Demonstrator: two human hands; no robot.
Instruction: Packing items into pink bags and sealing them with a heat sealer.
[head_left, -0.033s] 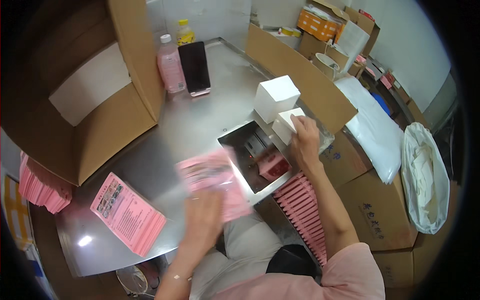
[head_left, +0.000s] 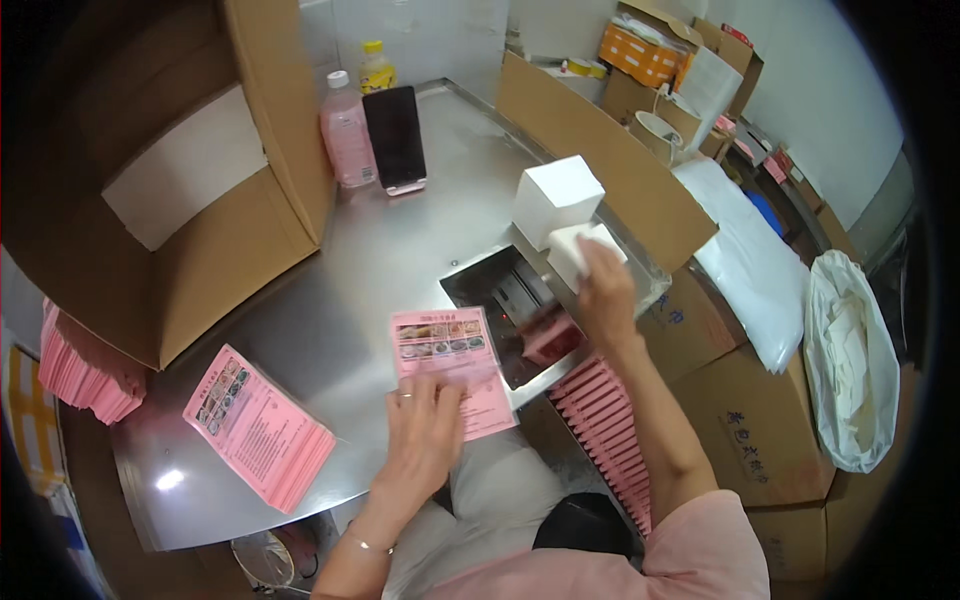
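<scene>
A flat pink printed packet point(head_left: 455, 350) lies at the near edge of the metal table, its far part flat on the steel. My left hand point(head_left: 425, 420) is closed over its lower left part, fingers bent on the surface and thumb hidden. My right hand point(head_left: 606, 295) reaches to a short stack of white paper napkins point(head_left: 568, 252), fingers closed on its near corner and slightly blurred. Behind it stands a taller white napkin stack point(head_left: 560, 195). Between the hands, a rectangular opening point(head_left: 490, 350) in the table shows metal parts and something pink inside.
A pile of similar pink packets point(head_left: 258, 430) lies at left, beside a big open cardboard box point(head_left: 240, 240). A phone on a stand point(head_left: 395, 140) and a pink bottle point(head_left: 347, 130) stand at the back. A row of pink packets point(head_left: 605, 420) sits below the table; cartons point(head_left: 750, 420) are at right.
The pink packet, blurred and tilted before, now lies straighter and slightly farther right, with my left hand moved along. My right hand's fingers have shifted a little on the short napkin stack.
</scene>
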